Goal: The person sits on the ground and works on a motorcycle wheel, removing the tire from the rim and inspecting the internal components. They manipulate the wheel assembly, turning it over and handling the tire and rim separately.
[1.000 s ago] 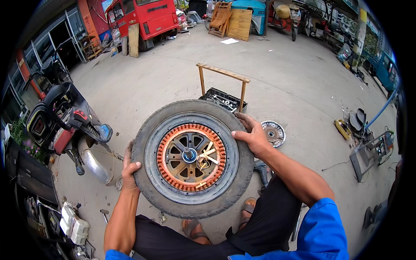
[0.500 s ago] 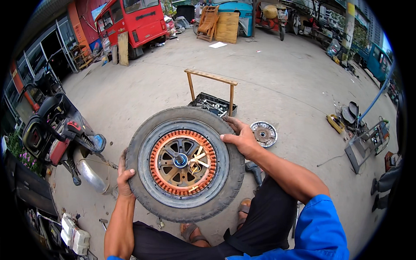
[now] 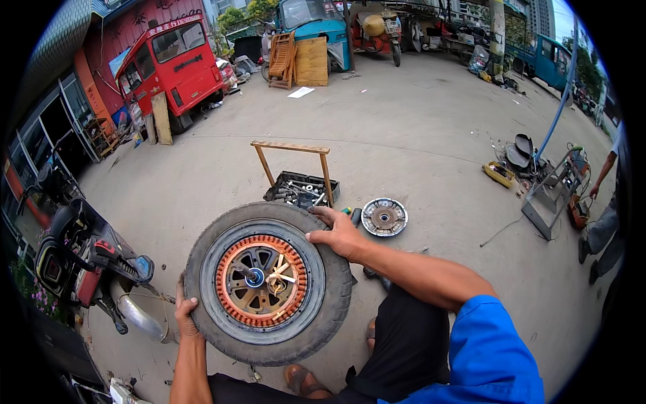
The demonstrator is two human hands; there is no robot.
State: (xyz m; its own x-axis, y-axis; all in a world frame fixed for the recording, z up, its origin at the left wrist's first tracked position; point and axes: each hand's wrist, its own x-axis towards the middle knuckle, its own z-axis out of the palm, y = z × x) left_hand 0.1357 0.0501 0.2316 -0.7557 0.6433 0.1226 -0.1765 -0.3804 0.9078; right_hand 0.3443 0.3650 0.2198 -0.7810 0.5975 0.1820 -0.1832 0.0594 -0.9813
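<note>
A hub-motor wheel [image 3: 266,291] with a worn black tyre is held tilted in front of me, above my feet. Its open face shows a ring of copper windings [image 3: 223,283], a central axle [image 3: 254,277] and pale sleeved wires [image 3: 280,275]. My left hand [image 3: 186,314] grips the tyre's left edge, thumb on the sidewall. At the upper right, my right hand [image 3: 341,236] is closed round the tyre, its thumb lying on the sidewall and some fingertips hidden behind. Beyond that hand, a round metal hub cover [image 3: 385,217] lies on the ground.
A wooden-handled toolbox [image 3: 303,190] full of metal tools stands just beyond the wheel. To the left is an electric scooter [image 3: 87,259]. A red van [image 3: 176,74] and blue three-wheeler [image 3: 311,28] stand far off. Another person [image 3: 603,229] and a metal frame [image 3: 546,205] are at right.
My view has turned up and to the right, so the surroundings sit lower and further left. The wheel also appears lower, in the same grip. More of the person at right shows.
</note>
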